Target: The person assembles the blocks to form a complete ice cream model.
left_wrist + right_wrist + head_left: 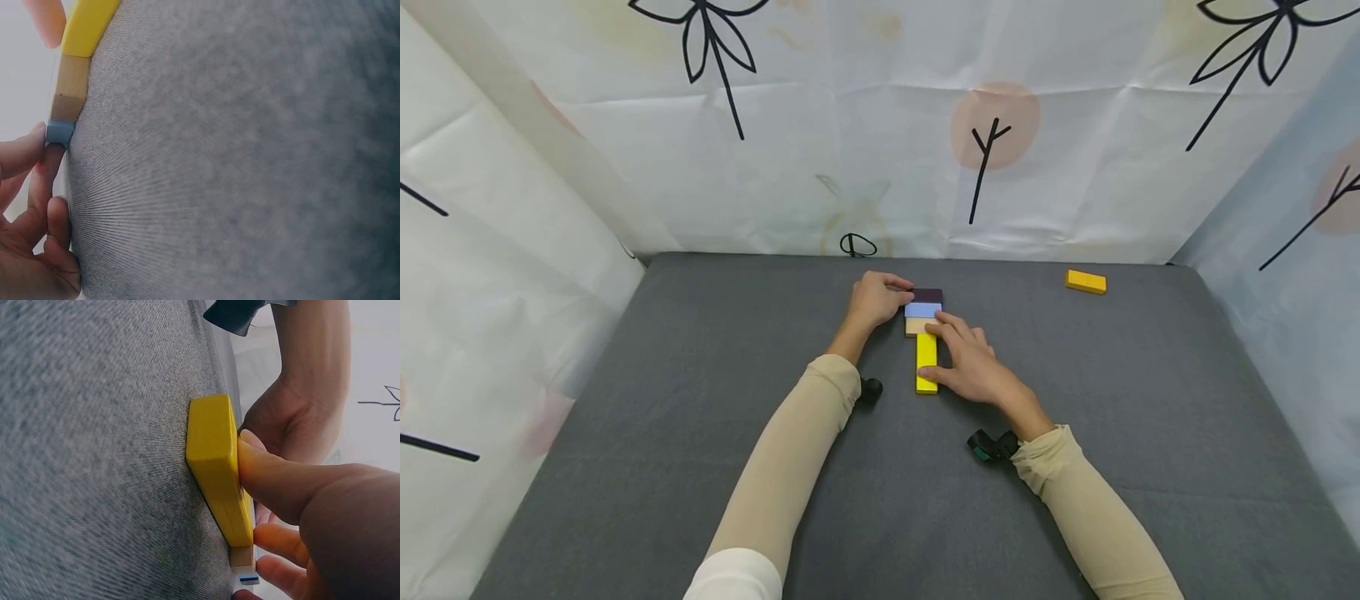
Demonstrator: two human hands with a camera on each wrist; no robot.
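Note:
In the head view a yellow block (927,363) lies lengthwise on the grey table, pointing away from me. Against its far end lie a tan block (917,327), a light blue block (922,310) and a dark block (927,295), set crosswise in a row. My left hand (874,300) pinches the dark block's left end between thumb and finger. Across the yellow block's top rests the thumb of my right hand (970,363); its fingertips touch the tan and blue blocks. Fingers largely hide the dark block in the left wrist view.
A separate orange-yellow block (1086,282) lies near the table's far right edge. White patterned cloth (895,167) hangs behind the grey table (880,533) and along both sides. A dark camera (992,446) is strapped at the right wrist.

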